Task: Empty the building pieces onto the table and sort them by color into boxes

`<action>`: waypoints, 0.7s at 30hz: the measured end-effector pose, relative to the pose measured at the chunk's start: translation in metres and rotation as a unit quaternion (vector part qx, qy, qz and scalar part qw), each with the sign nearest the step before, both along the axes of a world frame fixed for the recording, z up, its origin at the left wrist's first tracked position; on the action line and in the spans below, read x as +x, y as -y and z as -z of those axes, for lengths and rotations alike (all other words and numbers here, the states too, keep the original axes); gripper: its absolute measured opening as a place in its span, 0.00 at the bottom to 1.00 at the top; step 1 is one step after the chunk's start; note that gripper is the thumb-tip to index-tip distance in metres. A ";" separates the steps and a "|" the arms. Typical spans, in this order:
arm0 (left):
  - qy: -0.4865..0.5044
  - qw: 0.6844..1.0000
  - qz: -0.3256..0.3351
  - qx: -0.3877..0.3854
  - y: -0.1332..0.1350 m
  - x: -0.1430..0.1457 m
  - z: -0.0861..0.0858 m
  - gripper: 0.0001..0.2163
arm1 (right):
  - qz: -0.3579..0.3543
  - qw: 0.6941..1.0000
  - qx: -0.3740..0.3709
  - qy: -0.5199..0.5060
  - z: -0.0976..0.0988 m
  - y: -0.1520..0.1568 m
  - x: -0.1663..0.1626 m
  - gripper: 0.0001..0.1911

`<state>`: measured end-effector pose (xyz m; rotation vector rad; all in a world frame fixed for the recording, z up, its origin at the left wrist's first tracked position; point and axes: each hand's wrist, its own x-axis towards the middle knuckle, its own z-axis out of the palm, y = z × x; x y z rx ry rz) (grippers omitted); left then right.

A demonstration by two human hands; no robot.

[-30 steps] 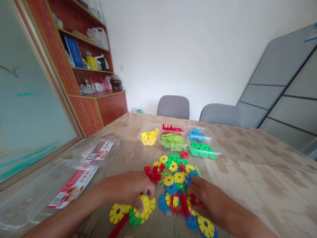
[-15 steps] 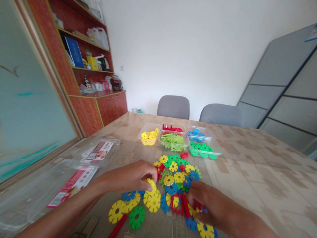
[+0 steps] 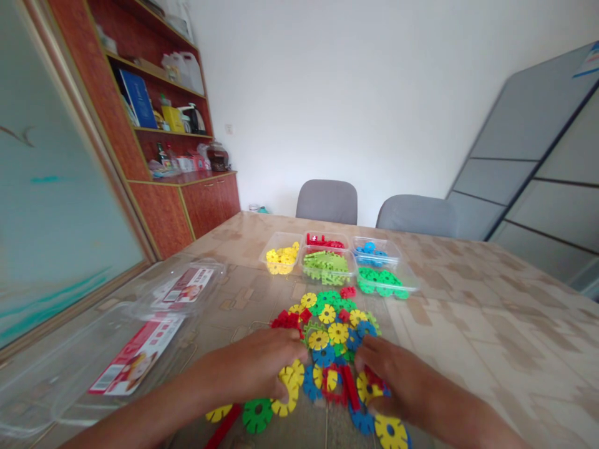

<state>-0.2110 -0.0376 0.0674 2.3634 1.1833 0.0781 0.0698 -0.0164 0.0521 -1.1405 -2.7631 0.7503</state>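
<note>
A heap of flat plastic gear-shaped discs [image 3: 333, 329] in yellow, green, blue and red lies on the table [image 3: 468, 324] in front of me. My left hand [image 3: 259, 368] is curled over yellow discs [image 3: 289, 385] at the heap's near left edge, fingers closed round them. At the heap's near right edge, my right hand [image 3: 390, 377] pinches a yellow disc [image 3: 366, 388] among red and blue pieces. A green disc [image 3: 256, 415] and a red strip [image 3: 223, 427] lie below my left hand.
Several clear trays sit beyond the heap: yellow pieces [image 3: 281, 257], red [image 3: 324, 240], light green [image 3: 327, 266], blue [image 3: 372, 249], dark green [image 3: 384, 280]. Clear lids with red labels [image 3: 140, 349] lie at left. Two grey chairs [image 3: 327, 201] and a wooden cabinet [image 3: 187, 199] stand beyond.
My left hand, which had lifted yellow discs toward the heap, has come back down and nearer me over them. My right hand now pinches a yellow disc.
</note>
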 end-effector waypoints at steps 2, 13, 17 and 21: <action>-0.002 1.000 -0.003 0.009 0.000 -0.002 0.002 0.19 | 0.000 1.000 0.000 -0.004 -0.001 -0.001 -0.001 0.14; 0.043 0.999 0.008 -0.013 -0.008 -0.007 -0.008 0.08 | 0.005 0.999 0.038 -0.034 -0.001 -0.005 -0.002 0.09; 0.073 0.997 -0.021 -0.023 -0.015 -0.016 -0.021 0.03 | -0.009 0.997 0.039 -0.063 -0.006 -0.006 -0.002 0.09; 0.037 0.996 -0.023 -0.083 -0.011 -0.020 -0.036 0.04 | -0.022 0.995 0.012 -0.101 -0.011 -0.006 -0.002 0.09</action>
